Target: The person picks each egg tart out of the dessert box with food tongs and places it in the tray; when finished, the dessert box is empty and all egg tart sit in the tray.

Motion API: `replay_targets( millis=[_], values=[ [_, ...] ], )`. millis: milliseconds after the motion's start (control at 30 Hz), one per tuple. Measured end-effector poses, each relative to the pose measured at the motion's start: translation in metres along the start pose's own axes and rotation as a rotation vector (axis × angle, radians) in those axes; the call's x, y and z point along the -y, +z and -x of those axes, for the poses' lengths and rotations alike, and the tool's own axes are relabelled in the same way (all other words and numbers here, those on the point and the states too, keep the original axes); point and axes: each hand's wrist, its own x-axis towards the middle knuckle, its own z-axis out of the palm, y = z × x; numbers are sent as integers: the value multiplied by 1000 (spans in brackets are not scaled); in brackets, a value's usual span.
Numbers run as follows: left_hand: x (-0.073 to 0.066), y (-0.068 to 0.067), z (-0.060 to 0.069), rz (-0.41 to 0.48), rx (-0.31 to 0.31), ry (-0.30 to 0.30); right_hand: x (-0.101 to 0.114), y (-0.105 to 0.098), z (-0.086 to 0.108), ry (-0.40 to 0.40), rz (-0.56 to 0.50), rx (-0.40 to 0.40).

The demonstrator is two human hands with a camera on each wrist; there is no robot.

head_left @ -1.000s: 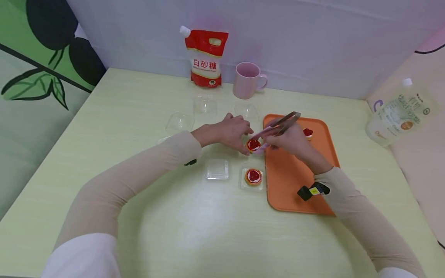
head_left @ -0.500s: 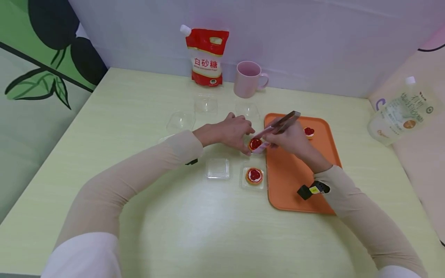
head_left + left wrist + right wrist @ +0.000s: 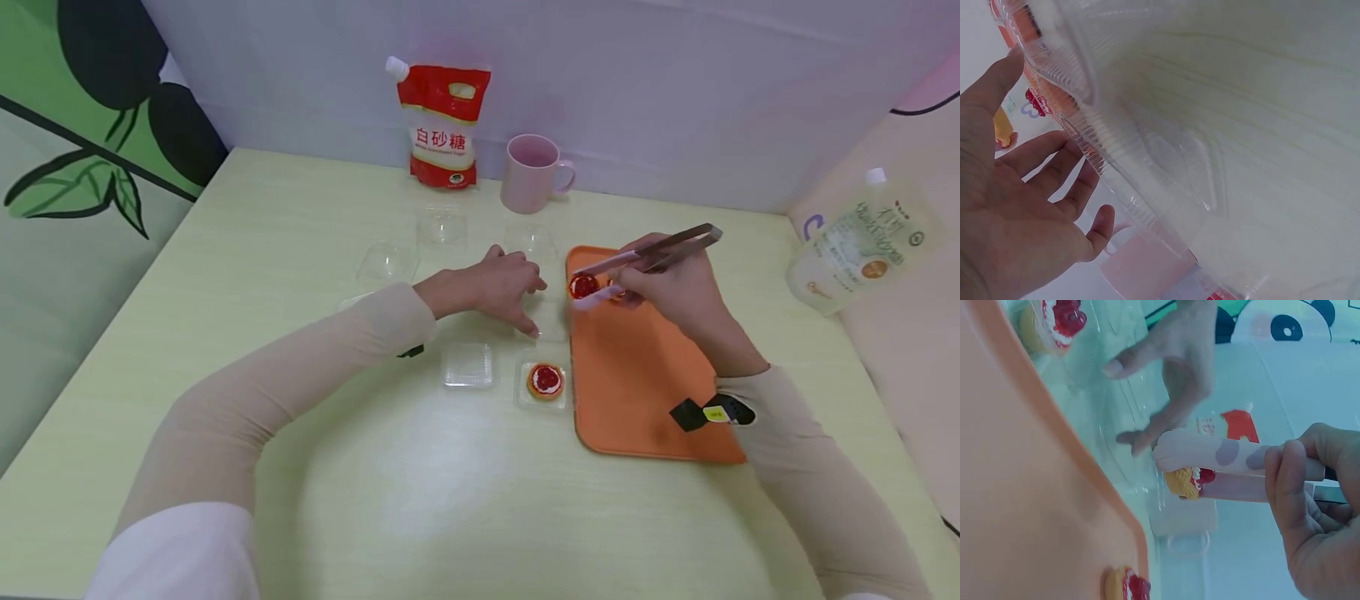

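In the head view my right hand (image 3: 675, 283) grips pink-tipped tongs (image 3: 645, 257). The tongs pinch a red-topped tart (image 3: 583, 286) above the orange tray's left edge; the right wrist view shows this tart (image 3: 1180, 484) raised between the tips. Behind the tongs, another tart (image 3: 1125, 585) sits on the tray. My left hand (image 3: 501, 289) lies beside a clear plastic box (image 3: 551, 321), thumb and fingers spread at its edge. In the left wrist view that box (image 3: 1129, 144) is right by the fingers. A tart (image 3: 545, 381) sits in a nearer clear box (image 3: 523, 398).
The orange tray (image 3: 637, 408) lies at the right. A clear box (image 3: 468, 365) and domed clear lids (image 3: 387, 262) are left of it. Along the back stand a red sugar pouch (image 3: 442, 125) and a pink mug (image 3: 529, 175). A pale spouted pouch (image 3: 858, 246) is at the right.
My right hand has moved right and slightly back, carrying the tart in the tongs out of the box beside my left hand to over the tray. My left hand stays put.
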Motion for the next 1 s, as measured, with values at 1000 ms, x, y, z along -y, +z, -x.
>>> replay_targets(
  millis=[1000],
  values=[
    [0, 0, 0, -5, 5, -9, -61, -29, 25, 52, 98, -44]
  ],
)
